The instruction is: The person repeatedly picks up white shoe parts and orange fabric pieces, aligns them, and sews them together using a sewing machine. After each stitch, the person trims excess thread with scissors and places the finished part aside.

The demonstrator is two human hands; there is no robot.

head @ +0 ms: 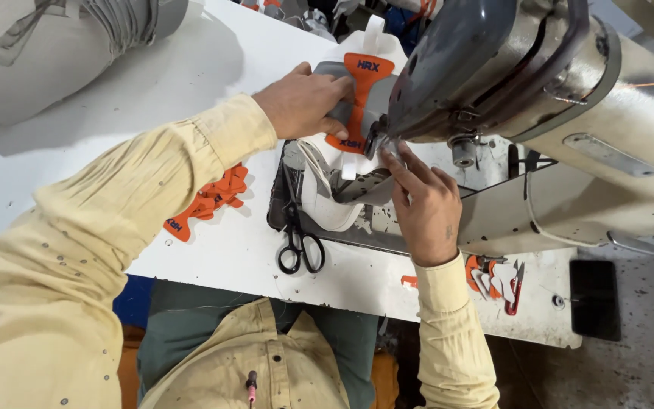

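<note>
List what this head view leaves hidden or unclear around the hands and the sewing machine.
- Needle: hidden behind the sewing machine head.
- Shoe upper: its left side lies under the left hand, its lower part behind the right hand.
- Scissors: blade tips lost in shadow at the machine's base.
- Orange pieces: partly covered by the left sleeve.
- Small tool by the right wrist: too small to identify.
- Machine's right end: cut off by the frame edge.

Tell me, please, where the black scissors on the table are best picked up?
Take the scissors by their two loop handles, coming from the near table edge. The loops lie flat toward the person, bare all round, while the blades point away beside the white shoe piece.
</note>
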